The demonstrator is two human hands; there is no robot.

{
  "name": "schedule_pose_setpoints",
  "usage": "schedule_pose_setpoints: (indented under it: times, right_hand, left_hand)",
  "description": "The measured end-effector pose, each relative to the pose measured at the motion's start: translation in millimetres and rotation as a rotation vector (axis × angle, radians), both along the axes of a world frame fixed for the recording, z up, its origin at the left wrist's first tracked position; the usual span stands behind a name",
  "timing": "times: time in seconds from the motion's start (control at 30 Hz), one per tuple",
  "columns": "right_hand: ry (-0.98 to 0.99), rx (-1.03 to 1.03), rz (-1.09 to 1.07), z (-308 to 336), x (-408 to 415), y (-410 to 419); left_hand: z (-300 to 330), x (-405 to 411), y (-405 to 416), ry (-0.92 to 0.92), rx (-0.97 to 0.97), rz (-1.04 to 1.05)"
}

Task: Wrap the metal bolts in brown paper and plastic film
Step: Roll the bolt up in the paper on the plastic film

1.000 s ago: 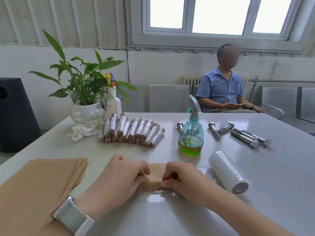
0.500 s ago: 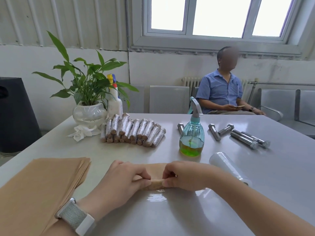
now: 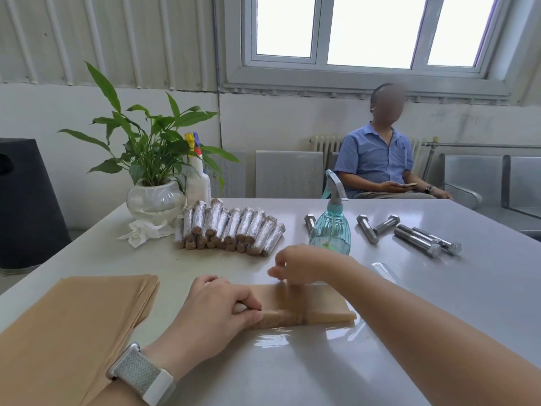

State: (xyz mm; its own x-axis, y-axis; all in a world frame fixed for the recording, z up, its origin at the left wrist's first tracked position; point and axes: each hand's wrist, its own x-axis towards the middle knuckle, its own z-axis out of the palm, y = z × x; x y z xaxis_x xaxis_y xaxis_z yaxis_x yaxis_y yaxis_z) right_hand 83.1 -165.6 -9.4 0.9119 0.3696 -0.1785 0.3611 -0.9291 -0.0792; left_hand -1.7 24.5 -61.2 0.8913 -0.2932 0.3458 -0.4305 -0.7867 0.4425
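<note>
Right hand (image 3: 298, 266) lifted, green-liquid spray bottle (image 3: 330, 232)

Bare bolts (image 3: 415, 235): five
Spray bottles (image 3: 330, 227): two — one teal, one white
Plants (image 3: 152, 148): one
Paper stacks (image 3: 73, 323): one

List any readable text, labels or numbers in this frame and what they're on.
None can be read.
White spray bottle behind the plant: no legible label on the side that shows.
Teal spray bottle: no print visible.
Bare bolts: any head markings are too small to read.
Watch on the left wrist: only the band shows, no text.
</note>
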Motion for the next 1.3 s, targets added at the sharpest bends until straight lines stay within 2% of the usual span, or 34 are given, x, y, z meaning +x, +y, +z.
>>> schedule_pose_setpoints:
  times: [0.17, 0.3, 0.53, 0.7, 0.83, 0.97, 1.1, 1.3]
  right_hand:
    - [0.076, 0.028, -0.041, -8, 5, -3]
    - [0.133, 0.035, 0.029, 0, 3, -9]
    - [0.050, -0.064, 0.136, 11, -15, -10]
    - [0.017, -0.012, 0.210, 20, -38, -16]
    - [-0.114, 0.092, 0.242, 7, -54, -20]
    - [-0.171, 0.204, 0.221, -1, -62, -26]
    - [-0.200, 0.109, 0.165, -11, -67, -20]
    - [-0.273, 0.109, 0.118, -16, -72, -18]
  left_hand:
    - [2, 1, 0, -0.004, 0.032, -0.004]
    - [2, 0, -2, -0.040, 0.050, 0.010]
    - [6, -3, -3, -0.089, 0.206, -0.007]
    - [6, -1, -4, -0.125, 0.285, -0.022]
    - [6, -2, -4, -0.181, 0.292, -0.035]
    - [9, -3, -5, -0.251, 0.284, -0.062]
    - [11, -6, -6, -0.327, 0.340, -0.069]
    - [13, -7, -4, -0.397, 0.333, -0.109]
